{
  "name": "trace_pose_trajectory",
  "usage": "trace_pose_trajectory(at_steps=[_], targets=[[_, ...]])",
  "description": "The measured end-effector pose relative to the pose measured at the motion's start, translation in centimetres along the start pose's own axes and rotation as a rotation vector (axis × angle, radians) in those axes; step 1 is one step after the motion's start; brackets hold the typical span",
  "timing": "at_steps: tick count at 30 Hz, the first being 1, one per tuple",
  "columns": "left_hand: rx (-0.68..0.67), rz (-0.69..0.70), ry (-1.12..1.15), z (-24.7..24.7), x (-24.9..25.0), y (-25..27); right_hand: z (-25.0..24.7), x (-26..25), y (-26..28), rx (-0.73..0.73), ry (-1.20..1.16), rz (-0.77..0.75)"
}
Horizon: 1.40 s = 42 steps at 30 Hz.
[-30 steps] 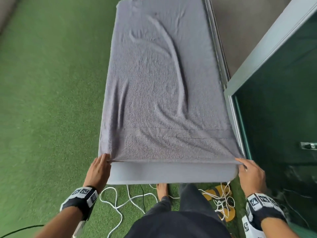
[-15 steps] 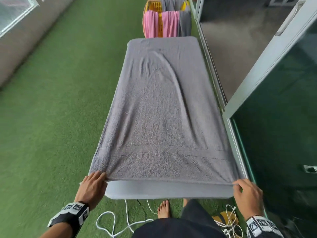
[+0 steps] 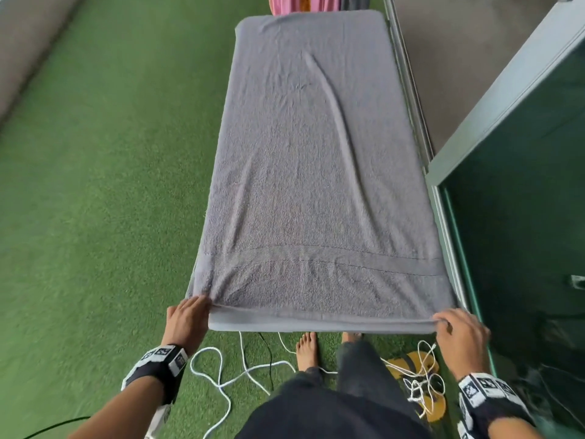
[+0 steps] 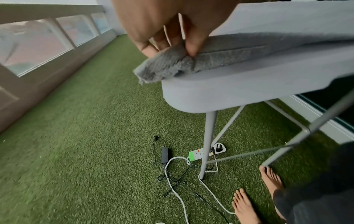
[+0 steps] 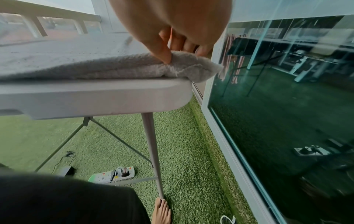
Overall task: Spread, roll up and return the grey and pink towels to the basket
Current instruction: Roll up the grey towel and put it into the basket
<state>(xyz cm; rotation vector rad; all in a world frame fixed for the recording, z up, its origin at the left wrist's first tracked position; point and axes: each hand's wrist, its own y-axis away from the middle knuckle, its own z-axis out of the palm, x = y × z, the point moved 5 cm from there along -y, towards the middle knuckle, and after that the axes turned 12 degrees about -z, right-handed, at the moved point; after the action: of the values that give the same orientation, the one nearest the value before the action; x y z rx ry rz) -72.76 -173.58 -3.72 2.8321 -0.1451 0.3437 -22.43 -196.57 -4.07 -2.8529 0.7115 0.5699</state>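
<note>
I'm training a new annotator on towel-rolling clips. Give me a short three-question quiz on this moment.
1. True or false: the grey towel lies spread along the table.
2. Which corners do the left hand and right hand pinch? A) far corners B) near corners C) none
3. Fill in: past the table's far end, a ____ towel shows.

Key: 1 true. 2 B; the wrist views show fingers pinching each near corner. 3 pink.

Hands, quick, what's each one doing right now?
Left hand: pinching the grey towel's near left corner.
Right hand: pinching its near right corner.
</note>
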Motion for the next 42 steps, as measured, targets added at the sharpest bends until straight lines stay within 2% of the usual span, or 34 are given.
trace_pose_trajectory(at_steps=[6, 8, 10, 12, 14, 16, 20, 23, 25, 31, 35, 36, 39, 42], targets=[[-0.06, -0.151, -0.102, 0.3, 0.4, -1.7, 0.3, 0.2, -2.3, -0.119, 0.107, 0.052], [0.003, -0.228, -0.134, 0.3, 0.6, -1.9, 0.1, -0.2, -2.6, -0.12, 0.154, 0.11], [0.088, -0.263, -0.101, 0.2, 0.9, -1.1, -0.3, -0.9, -2.2, -0.062, 0.168, 0.141], [0.158, -0.18, -0.044, 0.5, 1.6, 0.0, 0.1, -1.8, -1.4, -0.033, 0.134, 0.044], [0.133, -0.034, -0.011, 1.5, 2.2, 1.2, 1.2, -2.5, -0.4, -0.103, 0.092, -0.079], [0.1, 0.043, 0.018, 2.3, 2.1, 1.6, 1.8, -2.3, -0.1, -0.123, 0.084, -0.115], [0.124, -0.005, 0.074, 2.2, 1.3, 0.8, 1.6, -1.8, -0.9, -0.072, 0.036, -0.028], [0.226, 0.038, 0.111, 1.1, 1.5, 0.5, 1.0, -1.7, -1.7, 0.005, -0.046, 0.003], [0.26, 0.019, 0.106, 0.2, 1.8, 0.3, 0.5, -1.4, -2.3, 0.021, -0.037, 0.008], [0.098, -0.046, -0.154, -0.4, 2.6, -1.6, 0.4, -1.1, -4.9, -0.081, 0.141, -0.061], [0.146, -0.141, -0.166, -0.8, 2.6, -3.8, 0.1, -0.7, -6.6, -0.081, 0.206, -0.003], [0.163, -0.124, -0.124, -0.8, 2.8, -4.0, -0.1, -1.0, -6.7, -0.085, 0.149, -0.005], [0.131, 0.072, 0.021, 0.2, 4.3, -3.1, 0.7, -1.8, -5.7, -0.184, -0.035, -0.078], [0.123, 0.147, 0.022, 1.2, 4.5, -1.9, 1.9, -1.0, -4.4, -0.205, 0.058, -0.189]])
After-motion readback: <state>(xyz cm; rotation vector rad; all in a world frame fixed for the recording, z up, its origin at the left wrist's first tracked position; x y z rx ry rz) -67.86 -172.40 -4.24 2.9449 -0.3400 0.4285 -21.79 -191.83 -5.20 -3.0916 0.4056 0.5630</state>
